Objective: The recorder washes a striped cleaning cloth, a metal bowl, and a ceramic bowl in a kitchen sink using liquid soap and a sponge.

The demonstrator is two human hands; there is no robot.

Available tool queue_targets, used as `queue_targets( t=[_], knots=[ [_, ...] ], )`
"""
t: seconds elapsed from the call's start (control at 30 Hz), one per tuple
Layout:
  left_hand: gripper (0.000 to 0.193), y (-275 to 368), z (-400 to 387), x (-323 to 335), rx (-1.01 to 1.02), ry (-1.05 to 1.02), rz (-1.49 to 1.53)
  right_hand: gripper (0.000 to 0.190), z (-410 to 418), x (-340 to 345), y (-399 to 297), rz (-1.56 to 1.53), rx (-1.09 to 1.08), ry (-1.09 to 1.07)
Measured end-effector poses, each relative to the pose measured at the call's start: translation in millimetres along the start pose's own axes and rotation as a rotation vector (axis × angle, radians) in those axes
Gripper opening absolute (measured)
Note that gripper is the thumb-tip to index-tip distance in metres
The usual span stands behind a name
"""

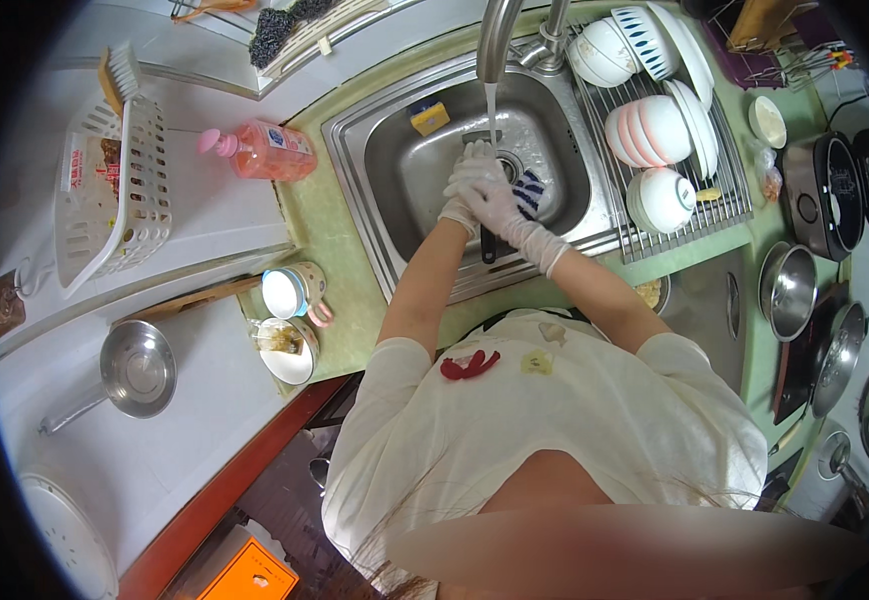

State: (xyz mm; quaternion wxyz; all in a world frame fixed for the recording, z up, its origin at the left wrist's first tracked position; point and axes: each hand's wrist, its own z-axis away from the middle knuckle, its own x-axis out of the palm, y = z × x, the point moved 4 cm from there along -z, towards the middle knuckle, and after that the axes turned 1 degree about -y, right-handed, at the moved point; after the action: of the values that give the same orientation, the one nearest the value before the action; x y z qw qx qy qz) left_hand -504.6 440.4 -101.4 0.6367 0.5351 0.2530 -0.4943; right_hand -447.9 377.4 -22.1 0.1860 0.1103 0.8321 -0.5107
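Observation:
Both hands wear thin whitish gloves and meet over the stainless steel sink (412, 202), beside a stream of running water (491, 112). My right hand (496, 202) lies across my left hand (472, 166), touching it. Their overlap hides whether anything is between the fingers. From the metal faucet (496, 45) the water falls close to the fingertips. Below my right hand a black handle (488, 246) shows; what it belongs to is mostly covered. A navy-and-white striped cloth (530, 193) sits by the drain. On the sink's far wall rests a yellow sponge (430, 118).
Several bowls (648, 131) and plates stand on the wire drying rack (727, 199) at right. Left of the sink are a pink soap pump bottle (273, 150), a cup (284, 292) and a bowl (288, 367). A white plastic basket (142, 187) hangs farther left.

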Motion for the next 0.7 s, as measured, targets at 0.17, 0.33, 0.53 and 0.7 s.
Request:
queue_targets(
  t=[0.17, 0.33, 0.53, 0.7],
  knots=[
    [0.034, -82, -39, 47, 0.252, -0.17, 0.391, 0.017, 6, 30, -58, -0.301, -0.005, -0.139],
    [0.041, 15, -2, 50, -0.074, -0.624, 2.082, 0.025, 12, 0, 30, -0.03, 0.15, 0.185],
    [0.043, -11, -23, 103, 0.264, -0.386, 1.805, 0.031, 6, 2, 97, -0.459, 0.602, 0.135],
    [0.035, 10, 4, 43, -0.436, -0.066, 1.898, 0.032, 29, 54, 114, -0.956, 0.961, 0.09]
  ],
)
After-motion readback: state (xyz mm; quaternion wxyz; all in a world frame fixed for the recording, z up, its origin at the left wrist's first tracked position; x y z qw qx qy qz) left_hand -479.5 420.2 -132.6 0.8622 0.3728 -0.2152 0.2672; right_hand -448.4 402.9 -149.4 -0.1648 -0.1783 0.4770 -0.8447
